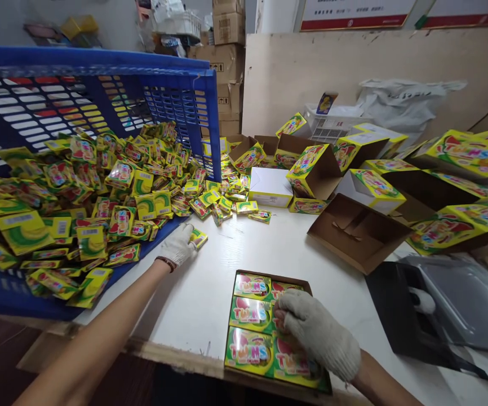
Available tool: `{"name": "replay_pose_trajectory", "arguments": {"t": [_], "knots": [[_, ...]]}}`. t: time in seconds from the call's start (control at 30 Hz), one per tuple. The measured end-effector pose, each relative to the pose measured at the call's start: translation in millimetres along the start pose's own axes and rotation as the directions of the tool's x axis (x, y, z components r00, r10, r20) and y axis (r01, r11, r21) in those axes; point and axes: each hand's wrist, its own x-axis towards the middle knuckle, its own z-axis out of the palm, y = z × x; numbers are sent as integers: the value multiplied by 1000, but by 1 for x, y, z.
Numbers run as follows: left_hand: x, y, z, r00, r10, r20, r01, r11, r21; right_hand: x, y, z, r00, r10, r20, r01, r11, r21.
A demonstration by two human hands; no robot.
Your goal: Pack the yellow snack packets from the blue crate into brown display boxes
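Note:
My left hand [177, 246], in a pale knit glove, closes its fingers on a small yellow-green candy pack [199, 238] lying on the white tabletop beside the blue crate. In a shallow open display box [227, 354] at the table's front edge, TWINS candy packs [250, 313] stand face up in two columns. My right hand [318, 332], gloved too, is over the right column. Its fingers are curled down against the packs there, and what they hold, if anything, is hidden under the glove.
A blue plastic crate [210, 121] on the left holds a heap of candy packs [119, 175], some spilled past its corner. Opened display boxes [356, 228] pile up at the back right. A black-framed clear plastic item [459, 299] lies right. Cartons [227, 62] are stacked behind.

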Motion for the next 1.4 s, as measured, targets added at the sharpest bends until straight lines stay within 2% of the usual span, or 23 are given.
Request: {"name": "replay_pose_trajectory", "arguments": {"t": [0.17, 0.23, 0.27, 0.3, 0.37, 0.4, 0.43, 0.47, 0.5, 0.53, 0.57, 0.6, 0.67, 0.73, 0.77, 0.8, 0.83, 0.9, 0.97, 1.07, 1.17, 1.3, 1.4], "knots": [[15, 7, -3, 999, -18, -44, 13, 993, -116, 11, -15, -4, 998, 61, -27, -54, 977, 204], [13, 22, -2, 997, -20, -75, 6, 984, -179, 14, -16, -5, 985, 164, -45, -133, 907, 400], [7, 33, -2, 996, -15, -92, -3, 979, -202, 15, -16, -5, 974, 222, -37, -166, 819, 549], [-2, 46, -2, 993, 5, -117, -34, 970, -241, 18, -17, -6, 962, 273, -7, -188, 682, 707], [-30, 77, -3, 975, 115, -189, -181, 904, -386, 25, -19, -7, 952, 282, 121, -208, 304, 930], [-48, 94, -4, 945, 194, -265, -309, 801, -512, 29, -21, -6, 956, 227, 188, -220, 126, 967], [-67, 110, -5, 898, 282, -337, -437, 647, -624, 32, -23, -5, 959, 150, 241, -243, -3, 970], [-85, 124, -7, 864, 346, -366, -502, 523, -689, 34, -25, -4, 958, 71, 278, -273, -71, 959], [-102, 135, -8, 855, 369, -365, -509, 456, -730, 34, -26, -3, 958, 15, 287, -284, -93, 954], [-115, 143, -8, 838, 404, -368, -525, 409, -746, 34, -25, -4, 963, -9, 269, -269, -80, 960], [-124, 146, -8, 824, 433, -366, -539, 396, -744, 31, -22, -5, 972, 2, 234, -233, -26, 972], [-127, 146, -6, 812, 455, -365, -554, 403, -729, 28, -17, -8, 980, 29, 196, -198, 73, 978], [-119, 135, -2, 812, 453, -367, -567, 467, -678, 19, -3, -16, 987, 92, 133, -159, 397, 904], [-92, 118, 4, 886, 321, -334, -463, 604, -648, 11, 13, -22, 985, 142, 99, -173, 740, 650], [-75, 108, 6, 933, 205, -296, -353, 678, -644, 8, 19, -23, 985, 149, 82, -170, 856, 488], [-55, 100, 8, 964, 74, -255, -226, 734, -641, 6, 24, -21, 988, 134, 71, -150, 929, 339], [-36, 92, 9, 976, -53, -213, -97, 766, -636, 4, 26, -18, 992, 108, 62, -119, 970, 212], [2, 82, 10, 958, -231, -172, 76, 779, -623, 2, 26, -6, 997, 61, 51, -62, 998, 27], [34, 77, 11, 932, -317, -175, 148, 774, -616, 1, 23, 6, 998, 55, 27, -52, 994, -95], [65, 78, 11, 915, -377, -146, 209, 750, -628, 2, 21, 19, 998, 60, -10, -61, 976, -208], [80, 78, 10, 918, -392, -66, 252, 703, -665, 3, 23, 22, 999, 46, -14, -48, 969, -242], [70, 73, 2, 914, -402, 54, 302, 586, -752, 6, 26, 16, 998, 64, -20, -67, 989, -129], [38, 78, -11, 926, -341, 162, 313, 456, -833, 13, 25, 5, 980, 157, -126, -134, 975, 176]]}}
